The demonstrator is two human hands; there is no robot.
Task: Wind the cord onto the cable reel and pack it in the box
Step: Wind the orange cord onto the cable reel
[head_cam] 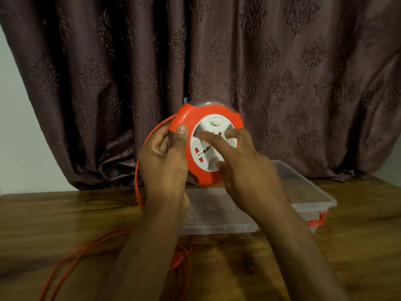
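An orange round cable reel [191,118] with a white socket face [204,153] is held upright in the air above the table. My left hand [162,157] grips its left rim, thumb on the front. My right hand [243,166] rests on the white face with fingers spread, blurred by motion. An orange cord [138,170] leaves the reel's left side, drops behind my left wrist and lies in loose loops [86,248] on the table. A clear plastic box [308,187] stands open behind my right forearm, its clear lid [217,213] flat in front of it.
The wooden table [43,213] runs under everything, its far edge against a dark patterned curtain [195,61]. An orange latch [316,221] shows on the box's near right side. A pale wall [21,148] is at the left.
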